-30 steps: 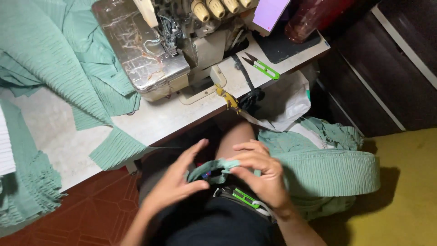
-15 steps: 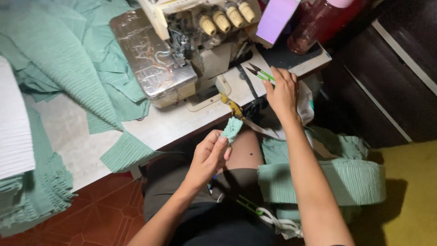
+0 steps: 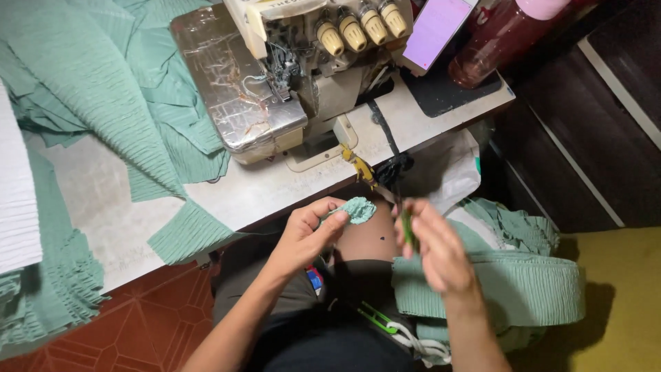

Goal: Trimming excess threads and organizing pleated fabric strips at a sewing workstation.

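My left hand (image 3: 307, 233) pinches a small bunched piece of green pleated fabric (image 3: 355, 209) over my lap, just below the table's front edge. Beside it, my right hand (image 3: 435, 248) grips a pair of green-handled thread snips (image 3: 406, 227), its blades pointing up, a short gap from the fabric piece. A sewing machine (image 3: 289, 76) with several cream thread knobs stands on the pale table (image 3: 227, 196) above both hands.
Green pleated fabric (image 3: 103, 96) lies heaped over the table's left part, with white pleated cloth (image 3: 17, 200) at the left edge. More green fabric (image 3: 523, 282) is piled by my right leg. A phone (image 3: 437, 31) and a red bottle (image 3: 506, 38) stand at the table's back right.
My right hand came down from the tabletop with the snips and now sits beside the fabric piece. The left hand stays over the lap, still holding that piece.
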